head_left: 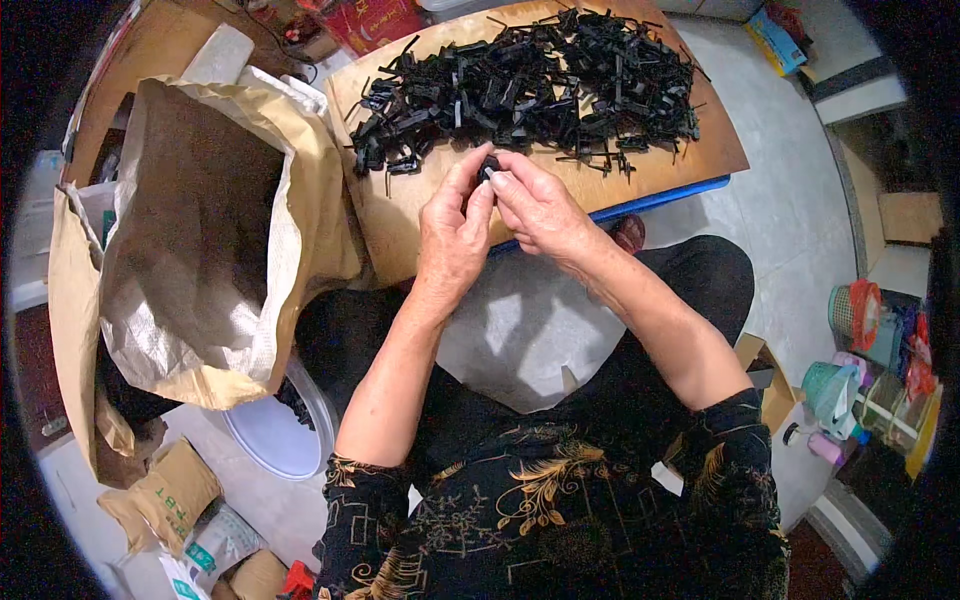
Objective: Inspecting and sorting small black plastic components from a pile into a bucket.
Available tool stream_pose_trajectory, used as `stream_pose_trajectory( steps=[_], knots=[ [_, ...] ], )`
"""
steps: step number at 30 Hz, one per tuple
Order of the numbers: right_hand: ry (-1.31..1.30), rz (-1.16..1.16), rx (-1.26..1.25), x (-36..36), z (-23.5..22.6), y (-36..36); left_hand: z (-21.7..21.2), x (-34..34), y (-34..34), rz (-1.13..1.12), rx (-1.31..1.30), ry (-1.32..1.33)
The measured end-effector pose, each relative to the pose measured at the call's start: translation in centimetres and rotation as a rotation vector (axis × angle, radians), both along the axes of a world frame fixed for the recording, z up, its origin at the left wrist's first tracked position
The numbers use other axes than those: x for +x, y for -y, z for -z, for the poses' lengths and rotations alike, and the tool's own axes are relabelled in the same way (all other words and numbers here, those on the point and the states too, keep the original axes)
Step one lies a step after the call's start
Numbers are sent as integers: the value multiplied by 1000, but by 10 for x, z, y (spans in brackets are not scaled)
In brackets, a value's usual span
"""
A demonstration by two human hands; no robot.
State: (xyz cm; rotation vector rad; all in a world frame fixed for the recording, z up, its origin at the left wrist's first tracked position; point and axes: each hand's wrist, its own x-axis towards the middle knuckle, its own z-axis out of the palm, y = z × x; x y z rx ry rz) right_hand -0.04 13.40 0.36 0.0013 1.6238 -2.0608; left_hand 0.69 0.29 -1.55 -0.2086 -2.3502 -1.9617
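Note:
Between the fingertips of both hands is a small black plastic part [488, 168], mostly covered by the fingers. My left hand [455, 220] pinches it from the left, thumb and fingers closed. From the right my right hand [540, 205] grips the same part, its fingers curled in. Both hands are over the near edge of a wooden board [400, 225]. Just beyond them lies a large heap of black plastic parts [530, 85], many with thin sticks jutting out.
A big open paper sack [325, 215] with a white lining stands at the left. Under it sits a white round tub [280, 440] holding some black pieces. Brown packages [175, 490] lie on the floor at lower left. Coloured household items [840, 395] line the right side.

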Motion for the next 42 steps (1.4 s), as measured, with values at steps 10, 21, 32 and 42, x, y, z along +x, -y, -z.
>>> stream_pose_trajectory(
  steps=[10, 21, 32, 42],
  knots=[
    [-166, -19, 115, -15, 21, 10, 8, -5, 6, -63, -202, -14],
    [-404, -284, 318, -29, 7, -5, -13, 8, 21, -37, -61, 148],
    [-521, 188, 1294, -54, 33, -76, -79, 179, 125, -299, -633, -41],
    [-711, 337, 1302, -61, 50, -75, -17, 246, 280, -699, -740, 158]
  ],
)
